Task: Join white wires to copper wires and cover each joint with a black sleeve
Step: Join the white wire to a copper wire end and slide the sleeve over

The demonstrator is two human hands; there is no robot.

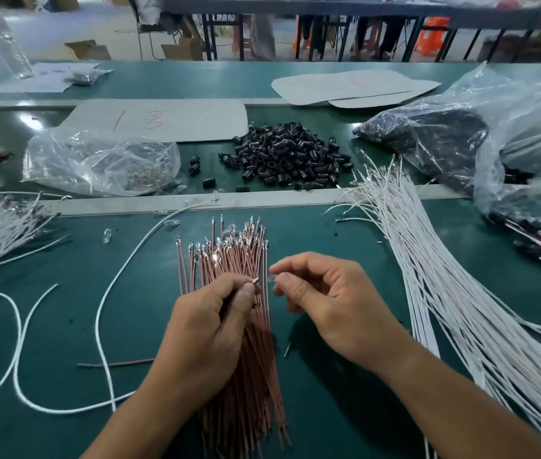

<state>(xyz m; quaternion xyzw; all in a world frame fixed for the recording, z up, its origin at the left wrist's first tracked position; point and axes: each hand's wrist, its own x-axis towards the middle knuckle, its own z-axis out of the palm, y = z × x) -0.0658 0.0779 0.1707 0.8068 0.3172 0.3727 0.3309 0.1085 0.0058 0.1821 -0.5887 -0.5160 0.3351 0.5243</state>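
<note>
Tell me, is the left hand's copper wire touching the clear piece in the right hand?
Apart. The head view shows a gap between the tip of the copper wire in the left hand and the clear piece in the right hand.

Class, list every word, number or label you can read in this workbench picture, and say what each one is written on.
Near cardboard sheet: red handwriting, a single stroke and one character, possibly "一号", but not certain.
Far cardboard sheet: faint red handwriting, too blurred to read.
White paper at far left: faint marks, too small to read.
Nothing else shows readable text.
</note>
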